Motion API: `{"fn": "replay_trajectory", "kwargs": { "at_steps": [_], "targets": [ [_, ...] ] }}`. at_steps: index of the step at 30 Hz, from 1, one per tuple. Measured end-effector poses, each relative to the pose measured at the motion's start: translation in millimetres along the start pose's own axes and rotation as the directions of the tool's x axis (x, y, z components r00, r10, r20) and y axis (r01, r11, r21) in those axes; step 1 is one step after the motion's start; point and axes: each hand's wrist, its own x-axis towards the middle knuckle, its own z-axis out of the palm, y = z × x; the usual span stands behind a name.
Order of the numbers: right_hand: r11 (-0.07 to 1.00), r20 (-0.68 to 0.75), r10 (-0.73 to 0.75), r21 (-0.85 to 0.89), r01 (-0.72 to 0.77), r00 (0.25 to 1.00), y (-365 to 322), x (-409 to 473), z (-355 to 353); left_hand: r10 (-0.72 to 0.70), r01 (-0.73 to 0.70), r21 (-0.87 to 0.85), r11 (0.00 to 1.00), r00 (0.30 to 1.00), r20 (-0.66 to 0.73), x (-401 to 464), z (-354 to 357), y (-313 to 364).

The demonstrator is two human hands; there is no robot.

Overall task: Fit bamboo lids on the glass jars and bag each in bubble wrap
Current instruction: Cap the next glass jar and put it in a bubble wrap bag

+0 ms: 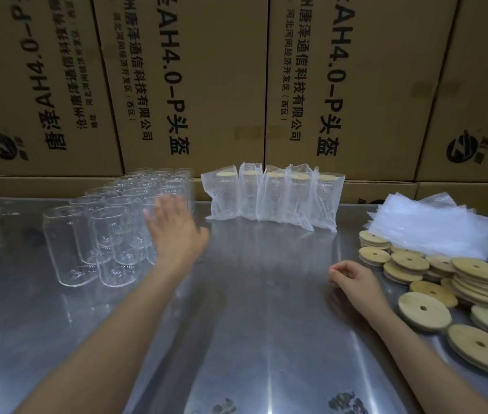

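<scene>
Head view: two bare hands over a steel table, neither holding anything.

The left hand, at 10 o'clock from the table's middle, is spread with straight fingers, blurred, against the empty glass jars grouped at 9 o'clock. The right hand, at 3 o'clock, hangs loosely curled beside the bamboo lids heaped at 4 o'clock. Flat bubble-wrap bags lie at 2 o'clock. Five bagged, lidded jars stand in a row at 12 o'clock before cardboard boxes.
</scene>
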Motion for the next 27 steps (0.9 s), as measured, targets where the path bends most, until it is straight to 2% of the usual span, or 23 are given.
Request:
{"fn": "replay_trajectory", "kwargs": {
  "at_steps": [3,5,8,11,13,15,20,23,27],
  "targets": [
    [1.0,0.005,0.001,-0.001,-0.001,1.0,-1.6,-1.6,-0.4,-0.188,0.167,0.162,0.972,0.975,0.12,17.4,-3.6,-31.4],
    [1.0,0.004,0.002,-0.005,-0.002,1.0,-1.8,-1.6,-0.4,-0.244,0.218,0.209,0.953,0.964,0.104,18.2,-1.9,-50.0],
    [1.0,0.006,0.011,-0.013,-0.011,1.0,-1.1,-1.5,0.1,-0.207,0.197,0.221,0.955,0.978,0.024,12.4,-1.8,-63.9],
    [1.0,0.012,0.017,-0.018,-0.016,1.0,-0.7,0.0,0.3,-0.137,0.143,0.13,0.981,0.989,-0.057,3.3,-6.2,-66.1],
    [0.999,0.017,0.02,-0.032,-0.02,1.0,0.0,0.5,-0.2,-0.073,0.085,0.091,0.992,0.989,-0.128,-9.4,-7.5,-63.1],
    [0.999,0.034,0.027,-0.044,-0.025,0.999,0.7,-0.2,-0.6,0.042,-0.031,0.054,0.998,0.975,-0.219,-28.1,-6.5,-54.5],
    [0.999,0.116,-0.03,-0.036,0.034,0.993,-11.7,-10.9,6.2,0.296,-0.322,0.005,0.947,0.866,-0.404,-70.6,-11.3,-14.2],
    [0.997,0.244,-0.082,0.029,0.077,0.966,-27.1,-26.0,18.2,0.385,-0.463,-0.064,0.884,0.8,-0.461,-82.4,-16.1,17.7],
    [0.982,0.467,-0.161,0.167,0.093,0.869,-43.2,-46.2,37.3,0.494,-0.637,-0.19,0.747,0.724,-0.481,-98.6,-16.8,66.5]
  ]
}}
